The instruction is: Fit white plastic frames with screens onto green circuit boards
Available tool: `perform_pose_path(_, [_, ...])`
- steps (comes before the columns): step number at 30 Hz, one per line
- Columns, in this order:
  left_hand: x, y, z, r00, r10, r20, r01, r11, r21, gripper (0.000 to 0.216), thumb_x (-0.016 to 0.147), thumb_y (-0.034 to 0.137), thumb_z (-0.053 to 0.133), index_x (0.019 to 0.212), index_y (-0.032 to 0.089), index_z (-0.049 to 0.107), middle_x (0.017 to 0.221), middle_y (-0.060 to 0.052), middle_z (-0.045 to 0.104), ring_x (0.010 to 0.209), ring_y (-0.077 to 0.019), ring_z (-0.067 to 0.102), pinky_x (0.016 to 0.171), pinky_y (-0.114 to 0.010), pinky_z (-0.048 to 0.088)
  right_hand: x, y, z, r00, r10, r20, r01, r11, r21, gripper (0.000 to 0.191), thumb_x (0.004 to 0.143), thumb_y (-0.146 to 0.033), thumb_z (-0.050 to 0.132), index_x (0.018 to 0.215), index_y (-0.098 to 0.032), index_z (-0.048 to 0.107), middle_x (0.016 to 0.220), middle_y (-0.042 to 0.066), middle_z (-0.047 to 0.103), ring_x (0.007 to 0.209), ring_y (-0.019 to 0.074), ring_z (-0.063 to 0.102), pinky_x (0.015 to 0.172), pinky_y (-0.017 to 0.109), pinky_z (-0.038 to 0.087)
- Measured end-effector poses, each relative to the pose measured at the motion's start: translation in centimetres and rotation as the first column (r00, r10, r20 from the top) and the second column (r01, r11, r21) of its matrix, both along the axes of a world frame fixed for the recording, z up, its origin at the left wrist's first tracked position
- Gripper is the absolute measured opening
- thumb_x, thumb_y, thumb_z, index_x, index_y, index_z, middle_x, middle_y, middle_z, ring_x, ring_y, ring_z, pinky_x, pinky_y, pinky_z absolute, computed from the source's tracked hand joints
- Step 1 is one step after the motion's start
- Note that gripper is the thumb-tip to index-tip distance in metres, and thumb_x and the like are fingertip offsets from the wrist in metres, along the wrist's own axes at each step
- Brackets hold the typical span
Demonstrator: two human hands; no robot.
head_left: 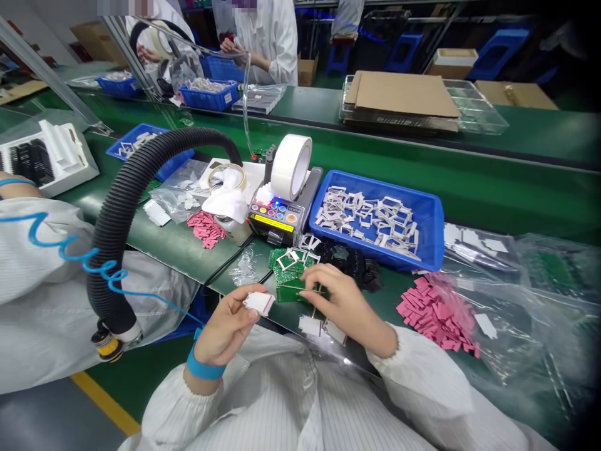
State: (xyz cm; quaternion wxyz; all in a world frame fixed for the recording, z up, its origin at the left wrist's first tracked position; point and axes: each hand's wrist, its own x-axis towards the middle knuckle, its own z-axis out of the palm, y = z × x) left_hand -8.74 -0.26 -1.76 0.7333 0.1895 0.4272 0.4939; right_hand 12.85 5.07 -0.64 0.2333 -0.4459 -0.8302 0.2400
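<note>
A small white rectangular piece with a red line along one edge (260, 303) is pinched between the thumb and fingers of my left hand (230, 322), which wears a blue wrist strap (205, 365). My right hand (340, 304) is curled over a stack of green circuit boards (287, 270). A thin stick-like thing shows by its fingertips; what it is I cannot make out. Below that hand, two more white pieces with red lines (310, 326) lie near the table edge. White plastic frames (299, 255) rest on the boards.
A tape dispenser (277, 216) carries a white tape roll (291, 168). Right of it stands a blue bin (436, 225) of white frames. Pink pieces (436, 313) lie on the right, more pink pieces (205, 229) on the left. A black hose (113, 219) arches beside a co-worker's sleeve (42, 250).
</note>
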Motion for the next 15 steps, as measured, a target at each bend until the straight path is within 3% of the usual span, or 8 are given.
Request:
perform_pose_path(3, [0.9, 0.0, 0.8, 0.986, -0.161, 0.044, 0.158, 0.985, 0.074, 0.036, 0.058, 0.019, 0.081, 0.093, 0.015, 0.072, 0.092, -0.008, 0.072, 0.078, -0.0160, 0.064, 0.071, -0.024, 0.049, 0.8, -0.8, 2.6, 0.935, -0.018, -0.354, 0.016, 1.000, -0.008, 0.014, 0.089, -0.023, 0.050, 0.075, -0.024, 0.052, 0.082, 0.002, 0.066, 0.073, 0.0152, 0.060, 0.062, 0.028, 0.047])
perform_pose_path(5, [1.7, 0.1, 1.4, 0.959, -0.269, 0.094, 0.261, 0.961, 0.094, 0.037, 0.058, 0.019, 0.081, 0.094, 0.016, 0.072, 0.090, -0.007, 0.072, 0.074, -0.0157, 0.064, 0.068, -0.024, 0.050, 1.0, -1.4, 3.8, 0.873, 0.123, -0.473, -0.082, 0.991, 0.105, 0.013, 0.087, -0.020, 0.051, 0.077, -0.026, 0.056, 0.087, 0.003, 0.069, 0.079, 0.0170, 0.062, 0.070, 0.033, 0.050])
perform_pose_path(7, [2.5, 0.2, 2.0, 0.938, -0.302, 0.172, 0.289, 0.952, 0.097, 0.044, 0.057, 0.022, 0.082, 0.099, 0.017, 0.071, 0.082, -0.005, 0.071, 0.067, -0.0133, 0.063, 0.062, -0.021, 0.049, 1.0, -1.8, 4.3, 0.855, 0.315, -0.411, -0.243, 0.945, 0.219, 0.015, 0.087, -0.019, 0.051, 0.081, -0.029, 0.061, 0.096, 0.003, 0.070, 0.089, 0.0184, 0.062, 0.079, 0.037, 0.050])
perform_pose_path(9, [3.2, 0.4, 2.4, 0.920, -0.294, 0.260, 0.274, 0.956, 0.108, 0.049, 0.057, 0.025, 0.083, 0.103, 0.019, 0.068, 0.076, -0.002, 0.068, 0.060, -0.0101, 0.060, 0.056, -0.018, 0.047, 1.0, -2.1, 4.0, 0.848, 0.394, -0.353, -0.330, 0.916, 0.230, 0.014, 0.090, -0.025, 0.050, 0.087, -0.029, 0.064, 0.105, 0.004, 0.068, 0.099, 0.0194, 0.061, 0.085, 0.039, 0.050])
perform_pose_path(12, [4.1, 0.3, 2.6, 0.896, -0.271, 0.351, 0.242, 0.962, 0.124, 0.043, 0.057, 0.028, 0.083, 0.097, 0.018, 0.067, 0.070, 0.001, 0.066, 0.056, -0.0066, 0.058, 0.053, -0.015, 0.046, 1.2, -2.4, 3.4, 0.841, 0.397, -0.369, -0.338, 0.916, 0.215, 0.021, 0.091, -0.039, 0.047, 0.097, -0.027, 0.064, 0.119, 0.008, 0.062, 0.115, 0.0224, 0.054, 0.093, 0.042, 0.048])
perform_pose_path(15, [4.8, -0.1, 2.2, 0.900, -0.233, 0.369, 0.208, 0.972, 0.107, 0.034, 0.062, 0.029, 0.080, 0.092, 0.018, 0.067, 0.076, 0.000, 0.070, 0.063, -0.0097, 0.065, 0.060, -0.018, 0.050, 1.2, -2.7, 3.1, 0.849, 0.304, -0.432, -0.265, 0.953, 0.148, 0.019, 0.093, -0.033, 0.047, 0.099, -0.026, 0.064, 0.119, 0.008, 0.061, 0.109, 0.0208, 0.057, 0.089, 0.038, 0.050])
